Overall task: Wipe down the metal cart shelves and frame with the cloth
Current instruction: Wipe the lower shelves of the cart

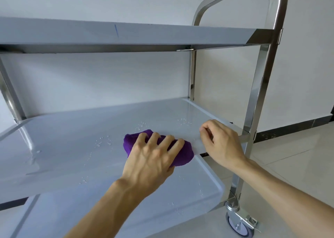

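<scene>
While I'm pressing the purple cloth flat-fingered with my left hand, my right hand, at 3 o'clock, is gripping the middle shelf edge.

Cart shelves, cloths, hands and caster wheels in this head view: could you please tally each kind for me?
Cart shelves: 3 (top shelf, middle shelf, bottom shelf)
Purple cloth: 1
Hands: 2 (left hand, right hand)
Caster wheel: 1
Total: 7

Left hand flat (fingers spread), right hand curled.
</scene>
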A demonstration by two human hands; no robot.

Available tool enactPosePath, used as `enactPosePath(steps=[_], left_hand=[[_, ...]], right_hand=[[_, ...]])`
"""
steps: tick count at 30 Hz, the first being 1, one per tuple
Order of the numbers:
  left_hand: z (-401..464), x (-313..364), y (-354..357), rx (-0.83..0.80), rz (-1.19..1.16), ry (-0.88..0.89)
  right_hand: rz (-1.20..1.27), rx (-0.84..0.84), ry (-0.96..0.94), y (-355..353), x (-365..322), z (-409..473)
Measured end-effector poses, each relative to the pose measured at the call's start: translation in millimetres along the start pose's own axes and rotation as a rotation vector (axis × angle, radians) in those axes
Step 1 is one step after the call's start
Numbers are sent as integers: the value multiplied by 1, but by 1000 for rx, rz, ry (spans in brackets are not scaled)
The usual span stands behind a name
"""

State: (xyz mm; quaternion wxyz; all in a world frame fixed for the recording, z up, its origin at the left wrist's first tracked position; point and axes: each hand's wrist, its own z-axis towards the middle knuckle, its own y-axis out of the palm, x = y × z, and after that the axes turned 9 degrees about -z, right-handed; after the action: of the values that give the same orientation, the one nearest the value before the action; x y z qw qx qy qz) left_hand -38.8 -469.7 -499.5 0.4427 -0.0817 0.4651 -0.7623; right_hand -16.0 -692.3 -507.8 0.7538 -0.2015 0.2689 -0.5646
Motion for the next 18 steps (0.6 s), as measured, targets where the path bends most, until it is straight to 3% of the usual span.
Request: enactPosePath(steps=[5,8,18], left_hand=[[-45,-47,-21,68,-34,13],[-64,-61,-31,35,-17,-53],[-65,-49,-37,-41,35,-106]], right_hand=[[-45,-24,74,-3,-17,6],[-6,-69,20,2,-45,10],[31,-163,-121,21,-108,19]])
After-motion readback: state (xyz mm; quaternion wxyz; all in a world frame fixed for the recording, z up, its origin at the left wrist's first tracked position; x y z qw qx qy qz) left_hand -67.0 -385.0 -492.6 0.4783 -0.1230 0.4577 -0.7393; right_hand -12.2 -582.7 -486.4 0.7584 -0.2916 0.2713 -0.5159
